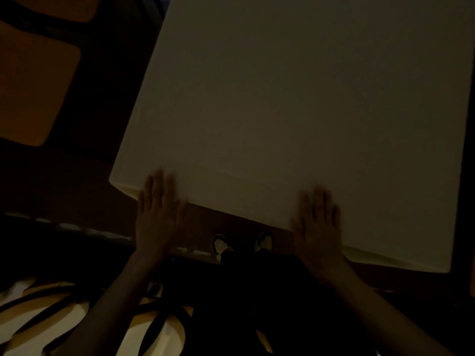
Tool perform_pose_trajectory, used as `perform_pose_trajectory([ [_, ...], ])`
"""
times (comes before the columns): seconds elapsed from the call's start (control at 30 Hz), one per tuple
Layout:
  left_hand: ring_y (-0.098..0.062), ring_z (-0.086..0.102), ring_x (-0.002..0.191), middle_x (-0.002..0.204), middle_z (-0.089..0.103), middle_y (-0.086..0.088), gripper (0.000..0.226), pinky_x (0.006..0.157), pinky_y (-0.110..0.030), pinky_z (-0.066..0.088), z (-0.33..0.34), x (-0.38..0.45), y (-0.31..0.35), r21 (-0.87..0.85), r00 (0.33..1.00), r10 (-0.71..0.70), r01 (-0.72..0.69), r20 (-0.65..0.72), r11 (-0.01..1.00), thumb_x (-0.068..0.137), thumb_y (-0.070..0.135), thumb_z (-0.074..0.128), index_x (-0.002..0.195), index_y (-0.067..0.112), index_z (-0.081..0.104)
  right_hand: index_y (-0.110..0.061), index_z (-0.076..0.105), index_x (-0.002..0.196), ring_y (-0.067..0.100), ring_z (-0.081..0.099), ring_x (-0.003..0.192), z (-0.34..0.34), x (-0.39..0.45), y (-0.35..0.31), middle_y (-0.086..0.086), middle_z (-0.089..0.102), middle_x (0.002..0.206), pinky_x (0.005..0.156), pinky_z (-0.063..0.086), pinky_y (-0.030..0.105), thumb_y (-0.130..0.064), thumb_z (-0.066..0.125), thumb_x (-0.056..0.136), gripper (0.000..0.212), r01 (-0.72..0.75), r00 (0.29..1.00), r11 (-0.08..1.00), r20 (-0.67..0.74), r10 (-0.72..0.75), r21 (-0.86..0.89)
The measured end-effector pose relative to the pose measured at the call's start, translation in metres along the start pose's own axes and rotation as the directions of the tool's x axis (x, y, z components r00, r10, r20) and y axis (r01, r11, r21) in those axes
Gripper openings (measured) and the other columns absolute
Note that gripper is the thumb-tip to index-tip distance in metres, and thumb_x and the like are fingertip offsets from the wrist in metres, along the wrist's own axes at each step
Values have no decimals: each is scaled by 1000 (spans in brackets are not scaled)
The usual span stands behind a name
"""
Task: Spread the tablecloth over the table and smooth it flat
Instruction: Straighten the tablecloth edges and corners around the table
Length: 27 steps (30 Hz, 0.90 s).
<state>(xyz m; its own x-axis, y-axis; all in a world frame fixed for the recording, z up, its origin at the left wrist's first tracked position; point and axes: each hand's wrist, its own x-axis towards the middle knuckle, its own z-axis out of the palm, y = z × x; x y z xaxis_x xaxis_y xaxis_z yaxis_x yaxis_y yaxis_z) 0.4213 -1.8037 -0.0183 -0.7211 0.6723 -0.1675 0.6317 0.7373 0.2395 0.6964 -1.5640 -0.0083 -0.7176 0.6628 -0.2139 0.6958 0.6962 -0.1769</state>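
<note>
The scene is dim. A pale cream tablecloth [295, 106] covers the whole square table and hangs a little over its near edge. It looks flat, with one faint crease line near the front. My left hand [158, 214] lies flat with straight fingers on the cloth at the near left corner, palm partly over the edge. My right hand [318, 224] lies flat the same way at the near right part of the edge. Both hands are slightly blurred. The table itself is hidden under the cloth.
Orange chair seats [33, 91] stand to the left of the table. My shoes [221, 246] show on the dark floor under the near edge. A striped yellow and black garment [51, 317] fills the lower left.
</note>
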Motion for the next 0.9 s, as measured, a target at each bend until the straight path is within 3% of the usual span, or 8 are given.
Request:
perform_pose_trajectory([
  [0.13,-23,-5,153,167,-4,-3,73,122,-55,9,-10,-10,-3,31,996,-46,44,76,999,100,56,27,159,22,-1,-12,22,157,39,4,152,1,3,3,20,8,165,118,14,63,-46,24,100,66,-4,998,1000,56,4,12],
  [0.27,-25,14,152,165,17,-9,71,120,-57,11,-37,-15,-1,52,991,-73,68,109,996,100,56,23,157,13,21,-9,20,157,48,4,150,-3,-2,-14,24,6,164,113,16,71,-45,27,97,71,-125,990,991,76,122,42],
  [0.33,-28,22,150,161,28,-14,66,120,-54,17,-53,1,-5,42,999,-17,15,47,999,101,49,31,153,8,31,-7,19,157,50,1,149,-5,5,-50,26,5,164,114,14,71,-43,29,97,70,-132,991,990,28,131,41],
  [0.43,-28,9,153,164,16,-14,64,122,-49,16,-64,43,-22,0,994,108,-108,-17,994,103,43,31,156,8,22,-9,18,157,48,0,150,-4,34,-137,24,6,164,118,8,66,-43,29,100,67,-71,997,995,-33,74,73],
  [0.53,-27,-1,153,166,5,-13,69,123,-48,10,-62,94,-49,15,969,243,-244,44,970,102,44,33,158,10,11,-12,9,159,43,-9,151,6,79,-223,19,-2,166,120,-1,61,-45,31,103,69,-139,987,979,-61,149,147],
  [0.63,-27,4,153,165,12,-12,69,122,-51,14,-54,121,-78,17,900,425,-429,93,903,99,41,40,157,9,18,-16,8,159,43,-10,151,23,106,-283,19,-3,166,120,-3,60,-46,33,102,69,-249,961,956,-81,264,152],
  [0.73,-27,7,153,165,14,-11,68,122,-50,16,-50,125,-101,9,835,539,-544,111,839,99,42,40,156,9,23,-21,14,159,43,-2,152,36,108,-305,21,3,165,120,5,62,-45,33,101,66,-269,958,959,-82,276,88],
  [0.9,-30,1,153,165,7,-16,69,122,-48,16,-54,114,-122,-43,786,597,-599,158,800,100,38,42,155,3,21,-30,7,159,36,-7,153,35,91,-309,14,-5,167,122,3,58,-52,30,101,66,-326,944,943,-27,328,59],
])
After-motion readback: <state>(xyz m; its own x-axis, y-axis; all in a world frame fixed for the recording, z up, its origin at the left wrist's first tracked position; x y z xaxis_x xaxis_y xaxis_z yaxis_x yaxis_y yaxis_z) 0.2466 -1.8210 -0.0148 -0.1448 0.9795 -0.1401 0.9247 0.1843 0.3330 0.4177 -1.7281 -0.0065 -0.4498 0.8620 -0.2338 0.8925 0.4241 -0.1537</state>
